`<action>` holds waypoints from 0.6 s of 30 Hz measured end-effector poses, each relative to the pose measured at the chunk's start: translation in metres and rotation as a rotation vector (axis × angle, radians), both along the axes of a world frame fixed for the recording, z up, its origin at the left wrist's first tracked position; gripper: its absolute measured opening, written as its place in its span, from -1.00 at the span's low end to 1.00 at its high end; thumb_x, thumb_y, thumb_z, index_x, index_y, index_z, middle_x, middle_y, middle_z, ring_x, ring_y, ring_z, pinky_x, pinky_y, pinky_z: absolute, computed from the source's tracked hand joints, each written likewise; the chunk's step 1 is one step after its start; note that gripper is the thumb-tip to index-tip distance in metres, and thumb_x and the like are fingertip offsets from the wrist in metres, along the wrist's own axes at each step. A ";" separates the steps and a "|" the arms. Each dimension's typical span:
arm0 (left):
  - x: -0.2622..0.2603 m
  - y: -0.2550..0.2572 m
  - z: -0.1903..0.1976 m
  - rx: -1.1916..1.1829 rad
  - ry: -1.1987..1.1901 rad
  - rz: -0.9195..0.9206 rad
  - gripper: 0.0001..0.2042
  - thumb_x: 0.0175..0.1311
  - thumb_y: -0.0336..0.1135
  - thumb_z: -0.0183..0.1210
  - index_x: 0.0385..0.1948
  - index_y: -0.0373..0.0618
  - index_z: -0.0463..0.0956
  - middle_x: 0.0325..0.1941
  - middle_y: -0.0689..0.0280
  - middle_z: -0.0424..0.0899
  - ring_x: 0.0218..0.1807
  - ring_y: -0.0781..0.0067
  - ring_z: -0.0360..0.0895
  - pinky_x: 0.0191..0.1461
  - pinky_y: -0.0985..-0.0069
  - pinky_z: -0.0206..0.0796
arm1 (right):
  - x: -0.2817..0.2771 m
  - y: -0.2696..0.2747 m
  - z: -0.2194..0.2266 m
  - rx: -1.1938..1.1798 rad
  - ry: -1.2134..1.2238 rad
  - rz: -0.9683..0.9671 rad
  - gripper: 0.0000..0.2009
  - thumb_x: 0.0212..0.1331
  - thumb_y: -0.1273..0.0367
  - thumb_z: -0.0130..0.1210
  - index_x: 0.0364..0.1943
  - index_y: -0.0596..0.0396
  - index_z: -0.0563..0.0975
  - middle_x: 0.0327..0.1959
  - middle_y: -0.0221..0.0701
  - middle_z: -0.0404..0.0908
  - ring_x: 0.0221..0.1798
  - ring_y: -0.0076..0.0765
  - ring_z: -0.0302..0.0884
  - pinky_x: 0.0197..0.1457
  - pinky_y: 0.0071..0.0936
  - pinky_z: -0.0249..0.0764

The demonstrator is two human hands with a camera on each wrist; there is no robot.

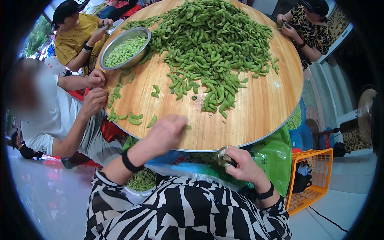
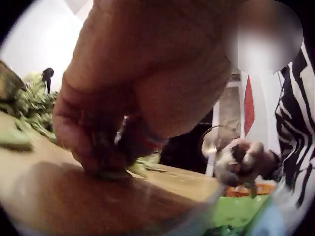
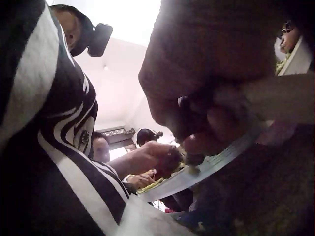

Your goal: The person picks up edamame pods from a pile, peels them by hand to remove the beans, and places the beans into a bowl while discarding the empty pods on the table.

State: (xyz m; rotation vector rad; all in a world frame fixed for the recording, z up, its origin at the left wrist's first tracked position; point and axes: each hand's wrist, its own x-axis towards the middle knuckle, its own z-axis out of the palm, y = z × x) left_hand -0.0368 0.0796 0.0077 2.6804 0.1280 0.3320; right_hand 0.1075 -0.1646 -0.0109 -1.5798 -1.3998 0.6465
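Observation:
My left hand [image 1: 166, 130], blurred in the head view, is low over the near edge of the round wooden table [image 1: 256, 124]. In the left wrist view its fingers curl down onto a green edamame pod [image 2: 112, 174] at the tabletop. My right hand [image 1: 242, 163] is curled just off the table's edge, above a green plastic sheet [image 1: 276, 154]. It grips a small object [image 1: 223, 155], part shiny grey and part dark; I cannot tell its kind. A large heap of edamame pods [image 1: 216, 44] covers the table's far middle, and a few loose pods [image 1: 136, 119] lie left of my left hand.
A metal bowl [image 1: 109, 52] of shelled beans stands at the table's left rim. People sit at the left, far left and far right, hands near the rim. An orange crate [image 1: 310, 180] and a blue tub [image 1: 301, 134] stand at right, a pod-filled container [image 1: 142, 180] below.

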 end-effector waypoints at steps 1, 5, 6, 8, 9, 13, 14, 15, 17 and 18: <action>-0.007 0.013 0.003 0.095 0.144 0.059 -0.79 -0.07 -0.58 0.07 -0.33 -0.20 0.40 -0.44 0.08 0.47 -0.35 -0.06 0.48 -0.26 0.12 0.35 | 0.004 -0.003 0.003 -0.033 -0.052 0.038 -0.85 0.00 0.49 0.02 -0.31 0.23 0.41 -0.49 -0.25 0.38 -0.59 -0.33 0.37 -0.44 -0.41 0.33; -0.008 0.042 0.023 0.267 0.366 0.091 -0.76 -0.10 -0.55 0.14 -0.32 -0.17 0.40 -0.40 0.09 0.45 -0.27 -0.03 0.47 -0.22 0.17 0.34 | 0.000 -0.009 0.017 -0.210 0.440 -0.109 -0.86 0.25 0.46 -0.11 -0.17 0.22 0.37 -0.45 -0.39 0.44 -0.58 -0.54 0.32 -0.43 -0.51 0.35; 0.005 0.043 0.025 0.248 0.208 -0.001 -0.77 -0.08 -0.54 0.15 -0.32 -0.17 0.40 -0.38 0.10 0.45 -0.26 -0.01 0.47 -0.22 0.18 0.34 | 0.000 -0.007 0.020 -0.207 0.437 -0.104 -0.86 0.25 0.46 -0.11 -0.17 0.22 0.37 -0.45 -0.39 0.44 -0.58 -0.54 0.32 -0.43 -0.51 0.35; 0.033 0.041 0.026 0.230 0.046 -0.098 -0.78 -0.06 -0.53 0.15 -0.32 -0.17 0.40 -0.36 0.11 0.45 -0.26 0.02 0.47 -0.22 0.20 0.34 | 0.002 -0.004 0.028 -0.274 0.615 -0.121 -0.81 0.29 0.39 -0.13 -0.12 0.21 0.34 -0.52 -0.43 0.42 -0.64 -0.62 0.24 -0.57 -0.63 0.20; 0.049 0.037 0.023 0.211 -0.017 -0.164 -0.79 -0.04 -0.51 0.17 -0.33 -0.17 0.40 -0.35 0.12 0.44 -0.24 0.04 0.46 -0.22 0.22 0.34 | 0.001 -0.004 0.026 -0.273 0.611 -0.123 -0.81 0.29 0.39 -0.13 -0.12 0.21 0.34 -0.52 -0.43 0.42 -0.64 -0.62 0.24 -0.57 -0.63 0.20; 0.093 -0.005 0.030 0.086 -0.064 -0.221 -0.80 0.00 -0.46 0.19 -0.32 -0.17 0.40 -0.34 0.10 0.47 -0.24 0.01 0.48 -0.22 0.24 0.36 | 0.002 -0.004 0.023 -0.246 0.572 -0.187 -0.81 0.31 0.41 -0.19 -0.08 0.17 0.33 -0.51 -0.45 0.43 -0.59 -0.63 0.27 -0.53 -0.64 0.22; 0.103 -0.014 0.025 0.080 -0.062 -0.218 -0.80 0.00 -0.46 0.19 -0.32 -0.17 0.40 -0.34 0.10 0.47 -0.24 0.01 0.48 -0.22 0.24 0.36 | 0.001 -0.004 0.024 -0.274 0.599 -0.207 -0.81 0.31 0.39 -0.21 -0.08 0.17 0.34 -0.52 -0.45 0.43 -0.60 -0.65 0.26 -0.54 -0.66 0.20; 0.115 -0.021 0.017 0.011 -0.080 -0.172 -0.81 0.01 -0.46 0.19 -0.32 -0.17 0.41 -0.36 0.08 0.50 -0.26 -0.02 0.50 -0.25 0.21 0.36 | 0.001 -0.005 0.021 -0.281 0.598 -0.202 -0.81 0.31 0.39 -0.21 -0.08 0.17 0.34 -0.52 -0.45 0.43 -0.60 -0.65 0.26 -0.54 -0.66 0.20; 0.131 -0.025 0.006 -0.054 -0.101 -0.121 -0.81 0.02 -0.45 0.19 -0.32 -0.18 0.41 -0.39 0.06 0.53 -0.29 -0.05 0.53 -0.27 0.19 0.36 | 0.002 -0.006 0.014 -0.219 0.713 -0.234 -0.78 0.32 0.37 -0.24 -0.08 0.17 0.38 -0.57 -0.44 0.44 -0.65 -0.64 0.24 -0.58 -0.67 0.17; 0.136 -0.025 0.003 -0.048 -0.007 -0.106 -0.83 0.04 -0.44 0.19 -0.35 -0.21 0.41 -0.43 0.03 0.55 -0.32 -0.10 0.53 -0.29 0.16 0.36 | 0.003 -0.005 0.015 -0.218 0.711 -0.232 -0.78 0.32 0.37 -0.24 -0.08 0.17 0.38 -0.57 -0.44 0.44 -0.65 -0.64 0.24 -0.58 -0.67 0.17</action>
